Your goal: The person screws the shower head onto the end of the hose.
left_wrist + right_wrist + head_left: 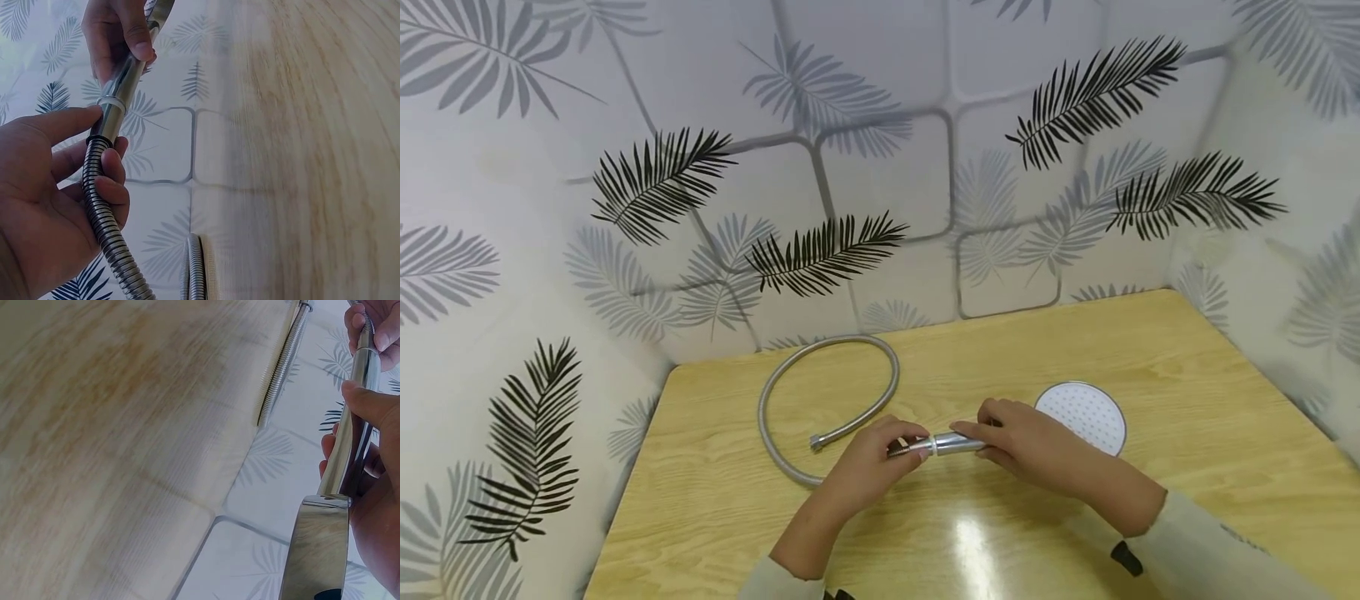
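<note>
My left hand (867,462) pinches the metal end fitting (107,125) of a ribbed shower hose (766,408) between thumb and fingers. In my right hand (1033,442) is the chrome handle (344,447) of a shower head (1082,417), whose round white spray face points up in the head view. Fitting and handle meet end to end, in line, with a whitish ring (112,102) at the joint. From the left hand the hose loops back over the table, and its other end, a metal nut (817,442), lies left of that hand.
The pale wood table (700,492) lies under both hands. Its back edge runs along a wall (887,183) printed with dark and grey leaves, and side walls rise at left and right. A bright light reflection (973,554) shows on the tabletop in front.
</note>
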